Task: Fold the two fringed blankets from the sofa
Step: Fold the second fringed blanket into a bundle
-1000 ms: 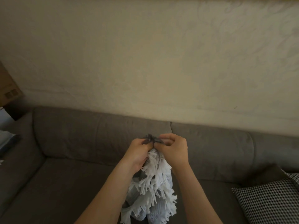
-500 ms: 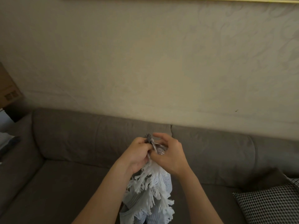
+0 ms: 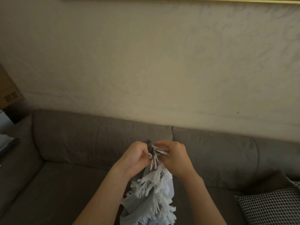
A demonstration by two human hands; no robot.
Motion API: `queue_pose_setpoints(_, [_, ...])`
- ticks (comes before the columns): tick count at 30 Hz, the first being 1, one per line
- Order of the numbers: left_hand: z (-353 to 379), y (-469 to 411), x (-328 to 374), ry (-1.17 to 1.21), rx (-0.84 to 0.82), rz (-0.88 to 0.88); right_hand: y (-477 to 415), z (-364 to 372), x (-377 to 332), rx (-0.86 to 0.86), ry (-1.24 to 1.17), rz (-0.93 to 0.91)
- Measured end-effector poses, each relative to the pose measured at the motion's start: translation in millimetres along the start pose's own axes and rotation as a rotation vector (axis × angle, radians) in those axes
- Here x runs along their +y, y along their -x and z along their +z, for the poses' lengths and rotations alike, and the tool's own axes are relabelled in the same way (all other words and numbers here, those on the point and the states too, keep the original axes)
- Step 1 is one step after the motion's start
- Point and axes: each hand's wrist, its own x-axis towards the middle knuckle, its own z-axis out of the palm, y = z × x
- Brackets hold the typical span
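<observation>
cardboard box [image 3: 8, 93] print blurred; left hand [image 3: 138, 157], right hand [image 3: 174, 158] pinch blanket [image 3: 151, 192].

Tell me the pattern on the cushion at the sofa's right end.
The cushion has a small black-and-white check; head view.

Home living room, dim indoor light. A grey-brown fabric sofa [image 3: 81, 143] with padded back cushions and a deep seat fills the lower half, pushed against a cream wall [image 3: 146, 62] with a raised swirl texture, like wallpaper or patterned plaster. A thin gold frame edge [image 3: 194, 0] runs along the top, probably a hung picture. A black-and-white checked throw cushion [image 3: 267, 207] sits on the seat at right. A cardboard box [image 3: 8, 90] stands beside the left armrest. A pale fringed blanket [image 3: 154, 192] hangs in front of the seat. Soft furnishings throughout, domestic setting.
</observation>
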Motion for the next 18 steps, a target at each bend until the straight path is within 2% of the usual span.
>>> queue_pose_setpoints(1, [-4,-3,0,-0.044,-0.013,0.008,-1,0,2,0.043,-0.054,0.025])
queue_pose_setpoints(4, [-9,-5,1,-0.292,0.092,0.060,-1,1,6,0.135,-0.309,0.119])
queue_pose_setpoints(8, [-16,-8,5,-0.689,0.107,0.178,-4,0,3,0.105,-0.672,0.156])
queue_pose_setpoints(12, [-20,-13,4,-1.137,0.206,0.242,-6,-2,-1,0.076,-0.861,0.139])
queue_pose_setpoints(14, [-28,-16,3,-1.106,0.216,0.268,-7,-6,-8,0.078,-0.903,0.119])
queue_pose_setpoints(18, [-36,-16,-1,-1.110,0.096,0.245,-13,-14,-15,0.114,-0.962,0.083])
